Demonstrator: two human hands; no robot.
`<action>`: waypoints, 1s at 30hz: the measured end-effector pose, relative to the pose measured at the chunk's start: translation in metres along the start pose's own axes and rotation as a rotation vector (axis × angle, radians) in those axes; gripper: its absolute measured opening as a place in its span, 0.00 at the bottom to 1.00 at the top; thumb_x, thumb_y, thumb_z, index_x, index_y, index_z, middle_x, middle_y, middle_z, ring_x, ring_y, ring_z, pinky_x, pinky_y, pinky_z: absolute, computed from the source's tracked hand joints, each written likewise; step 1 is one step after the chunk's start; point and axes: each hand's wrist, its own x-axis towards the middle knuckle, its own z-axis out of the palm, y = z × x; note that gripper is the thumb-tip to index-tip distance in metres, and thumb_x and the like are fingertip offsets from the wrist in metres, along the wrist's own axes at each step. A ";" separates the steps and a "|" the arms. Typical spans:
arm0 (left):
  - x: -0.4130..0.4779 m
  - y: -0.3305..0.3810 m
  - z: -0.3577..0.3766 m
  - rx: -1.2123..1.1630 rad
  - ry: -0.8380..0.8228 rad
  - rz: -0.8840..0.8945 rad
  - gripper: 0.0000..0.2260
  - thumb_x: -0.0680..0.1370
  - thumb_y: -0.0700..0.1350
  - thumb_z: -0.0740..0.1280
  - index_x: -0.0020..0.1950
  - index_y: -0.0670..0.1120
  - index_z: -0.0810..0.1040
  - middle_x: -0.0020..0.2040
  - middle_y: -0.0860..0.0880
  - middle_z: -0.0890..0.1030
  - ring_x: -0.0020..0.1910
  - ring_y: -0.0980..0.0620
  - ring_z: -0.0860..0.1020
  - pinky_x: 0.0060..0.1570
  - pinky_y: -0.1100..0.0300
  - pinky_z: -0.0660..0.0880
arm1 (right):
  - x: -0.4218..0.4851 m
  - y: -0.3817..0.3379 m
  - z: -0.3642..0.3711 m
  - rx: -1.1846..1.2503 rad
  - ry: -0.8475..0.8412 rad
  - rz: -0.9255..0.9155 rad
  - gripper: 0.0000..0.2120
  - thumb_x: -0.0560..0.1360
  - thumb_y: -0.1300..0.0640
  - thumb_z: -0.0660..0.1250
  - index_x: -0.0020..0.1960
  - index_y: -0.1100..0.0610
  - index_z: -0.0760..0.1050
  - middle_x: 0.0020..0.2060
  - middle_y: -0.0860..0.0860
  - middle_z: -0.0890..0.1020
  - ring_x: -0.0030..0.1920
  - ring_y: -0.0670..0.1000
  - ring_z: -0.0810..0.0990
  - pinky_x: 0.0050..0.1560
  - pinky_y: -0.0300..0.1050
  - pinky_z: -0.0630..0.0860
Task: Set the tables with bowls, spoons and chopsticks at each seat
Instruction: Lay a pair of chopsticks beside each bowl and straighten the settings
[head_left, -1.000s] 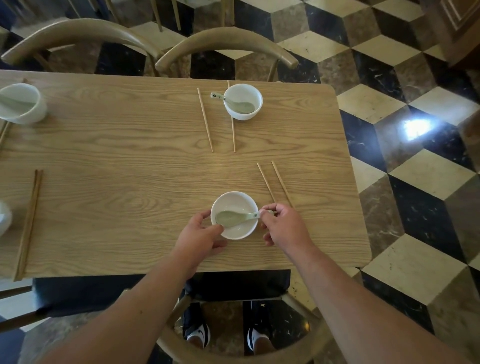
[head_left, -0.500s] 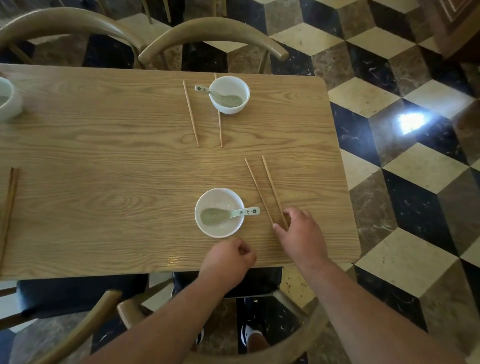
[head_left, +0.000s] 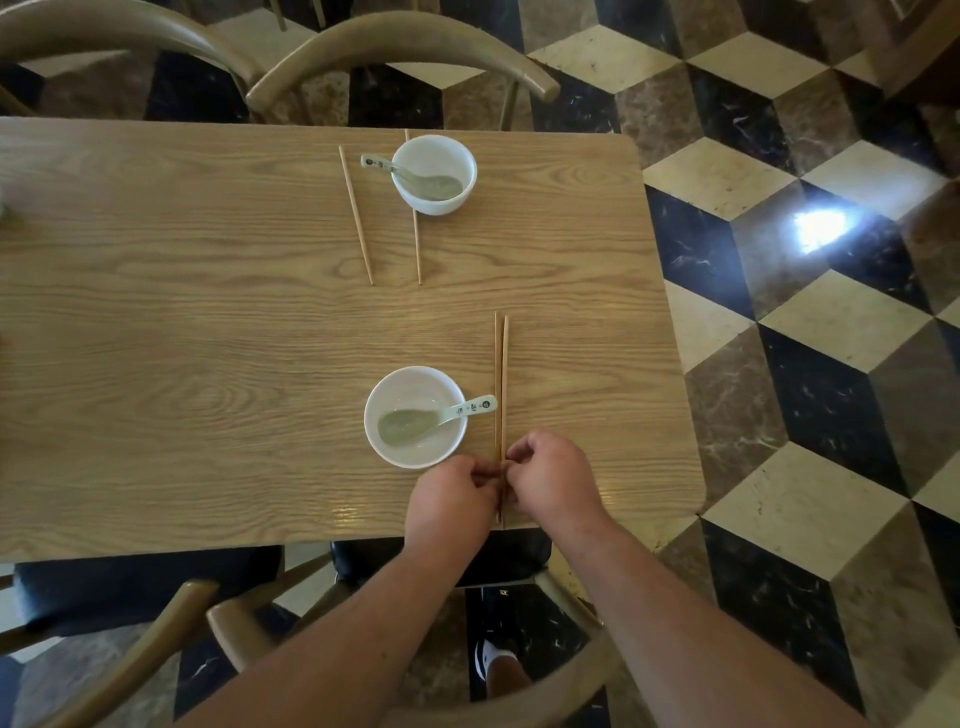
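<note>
A white bowl (head_left: 415, 415) with a pale green spoon (head_left: 431, 418) in it stands near the front edge of the wooden table (head_left: 208, 312). Right of it lies a pair of wooden chopsticks (head_left: 501, 384), side by side and pointing away from me. My left hand (head_left: 452, 499) and my right hand (head_left: 553, 480) meet at the chopsticks' near ends, fingers curled and pinching them from either side. At the far side stands a second white bowl (head_left: 434, 174) with a spoon (head_left: 410, 176), and two spread chopsticks (head_left: 356, 215) lie left of and beneath it.
Curved wooden chair backs (head_left: 405, 47) stand behind the table's far edge. Another chair (head_left: 363, 675) with a dark seat is under me at the near edge. The table's right edge (head_left: 675, 338) borders a checkered marble floor (head_left: 805, 364).
The near chopsticks, splayed at an angle before, now lie together and straight. My left hand has left the bowl and joined the right hand at their near ends.
</note>
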 end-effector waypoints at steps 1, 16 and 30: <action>0.001 0.001 -0.001 0.007 0.000 -0.003 0.07 0.79 0.46 0.72 0.52 0.57 0.88 0.39 0.59 0.87 0.40 0.62 0.84 0.43 0.61 0.81 | 0.002 0.001 0.000 0.010 -0.009 0.014 0.07 0.74 0.56 0.75 0.42 0.47 0.79 0.39 0.50 0.87 0.40 0.55 0.88 0.47 0.57 0.87; 0.005 0.001 -0.002 0.064 -0.012 -0.018 0.05 0.79 0.46 0.73 0.48 0.56 0.87 0.42 0.58 0.86 0.43 0.58 0.83 0.40 0.61 0.78 | 0.004 -0.008 -0.013 0.179 -0.117 0.107 0.07 0.81 0.63 0.71 0.44 0.57 0.81 0.39 0.59 0.88 0.32 0.53 0.85 0.36 0.50 0.86; 0.007 0.000 -0.001 0.064 -0.005 -0.029 0.03 0.79 0.47 0.74 0.50 0.56 0.86 0.43 0.57 0.86 0.44 0.56 0.84 0.49 0.53 0.84 | 0.004 -0.015 -0.017 0.129 -0.129 0.126 0.09 0.81 0.63 0.71 0.42 0.56 0.80 0.34 0.55 0.85 0.34 0.54 0.86 0.37 0.52 0.87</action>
